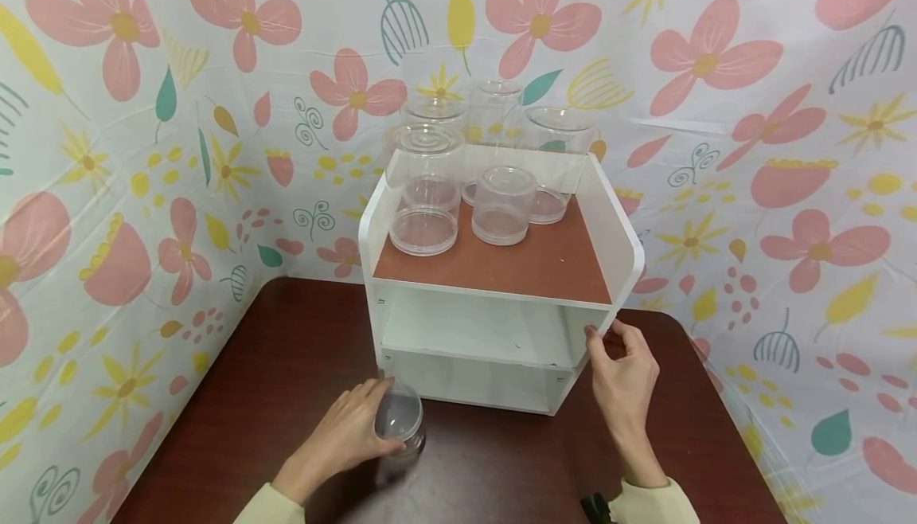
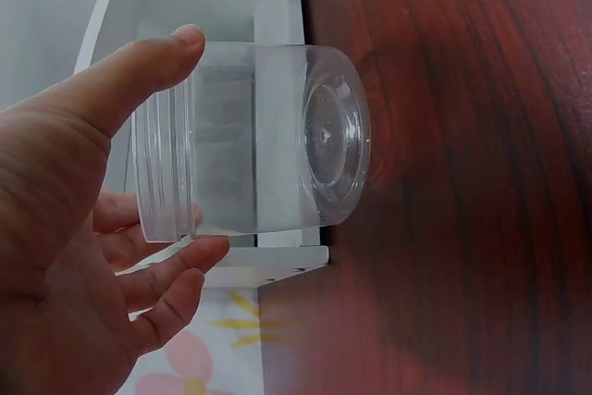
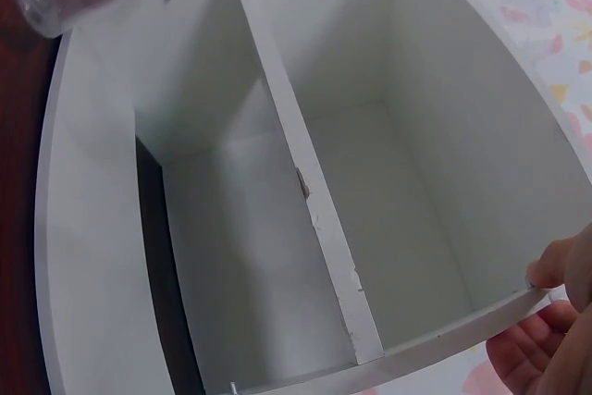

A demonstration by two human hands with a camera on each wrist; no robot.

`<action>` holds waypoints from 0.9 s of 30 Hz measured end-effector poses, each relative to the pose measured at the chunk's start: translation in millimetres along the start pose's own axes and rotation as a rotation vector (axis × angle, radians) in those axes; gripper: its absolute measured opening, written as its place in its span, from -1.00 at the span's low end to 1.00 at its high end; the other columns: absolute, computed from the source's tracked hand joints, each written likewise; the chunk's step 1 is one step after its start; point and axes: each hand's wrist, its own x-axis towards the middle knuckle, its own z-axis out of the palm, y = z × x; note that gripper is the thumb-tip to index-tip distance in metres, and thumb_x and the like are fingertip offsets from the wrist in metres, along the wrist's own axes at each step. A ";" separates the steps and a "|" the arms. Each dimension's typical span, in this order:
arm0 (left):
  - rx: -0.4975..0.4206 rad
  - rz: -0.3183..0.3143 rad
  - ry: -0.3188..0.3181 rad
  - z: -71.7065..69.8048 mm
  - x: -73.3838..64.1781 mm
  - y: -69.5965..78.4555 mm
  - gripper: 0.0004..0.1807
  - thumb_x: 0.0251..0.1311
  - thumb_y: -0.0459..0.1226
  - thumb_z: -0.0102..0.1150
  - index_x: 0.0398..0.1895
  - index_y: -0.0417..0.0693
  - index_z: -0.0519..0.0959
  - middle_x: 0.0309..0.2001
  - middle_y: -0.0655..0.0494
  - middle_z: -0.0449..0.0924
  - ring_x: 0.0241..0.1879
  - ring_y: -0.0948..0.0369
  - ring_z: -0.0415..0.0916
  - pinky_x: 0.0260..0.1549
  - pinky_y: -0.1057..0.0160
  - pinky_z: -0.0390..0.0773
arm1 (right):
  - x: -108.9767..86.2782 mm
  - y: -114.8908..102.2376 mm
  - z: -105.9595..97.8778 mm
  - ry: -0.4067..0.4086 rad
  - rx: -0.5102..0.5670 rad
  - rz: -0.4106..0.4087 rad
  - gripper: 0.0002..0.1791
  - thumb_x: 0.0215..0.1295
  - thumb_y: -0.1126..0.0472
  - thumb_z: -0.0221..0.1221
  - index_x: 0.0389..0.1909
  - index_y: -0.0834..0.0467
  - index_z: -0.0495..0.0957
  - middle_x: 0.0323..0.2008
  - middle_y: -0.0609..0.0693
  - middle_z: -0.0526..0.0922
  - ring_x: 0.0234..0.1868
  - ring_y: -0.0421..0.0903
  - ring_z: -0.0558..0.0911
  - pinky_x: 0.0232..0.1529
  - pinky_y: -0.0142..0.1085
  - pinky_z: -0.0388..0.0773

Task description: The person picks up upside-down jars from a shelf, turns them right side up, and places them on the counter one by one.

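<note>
My left hand (image 1: 344, 428) grips a clear plastic jar (image 1: 399, 415) round its top, thumb on one side and fingers on the other. In the left wrist view the jar (image 2: 250, 141) looks empty, and its base is close over the table. At the right, my right hand (image 1: 627, 381) pinches the front edge of the side panel of a white shelf unit (image 1: 473, 325). The right wrist view shows the thumb inside that panel and the fingers outside it. Several clear jars (image 1: 501, 205) stand on the unit's brown top board (image 1: 530, 269), some of them stacked.
The shelf unit stands on a dark red-brown table (image 1: 301, 349). Its two lower compartments (image 3: 222, 256) face me and hold no jars. Raised side walls (image 1: 609, 229) border the top board. A flower-patterned cloth (image 1: 236, 134) hangs behind and on both sides.
</note>
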 end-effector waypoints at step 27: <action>0.007 0.035 0.043 20.1 -2.9 -4.7 0.12 -0.25 0.04 0.71 0.40 -0.31 0.43 0.12 -0.17 0.57 0.07 -0.08 0.54 0.01 -0.16 0.52 | -0.4 1.0 0.4 -0.003 0.001 0.001 -0.79 0.24 0.39 0.39 -0.13 0.40 0.70 -0.30 0.13 0.69 -0.37 -0.45 0.54 -0.34 -0.67 0.42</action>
